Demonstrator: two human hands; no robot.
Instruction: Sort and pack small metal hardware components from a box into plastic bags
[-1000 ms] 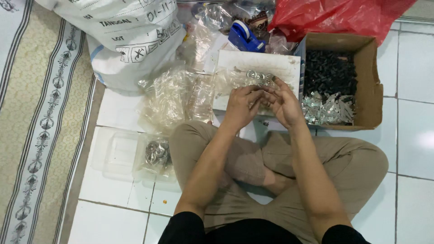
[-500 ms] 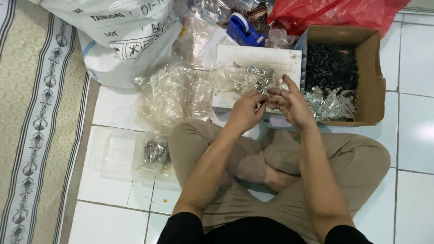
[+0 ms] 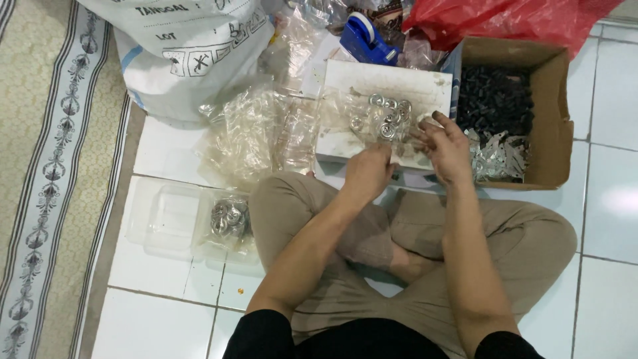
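Bagging metal rings, partway through
Both hands [image 3: 405,159] pinch a clear bag [image 3: 372,119] of rings over the white board [image 3: 385,83]; one filled bag [image 3: 229,216] lies in the tray [image 3: 166,216].

Bare floor tiles [image 3: 615,206] lie open to the right of the cardboard box [image 3: 558,119], and more at lower left. Ahead, the white board [image 3: 345,143] is hemmed in: the box just right, a heap of clear bags [image 3: 252,133] left, a tape dispenser [image 3: 365,40] and red bag [image 3: 518,20] behind. The gap between board and box looks narrow, perhaps closed.
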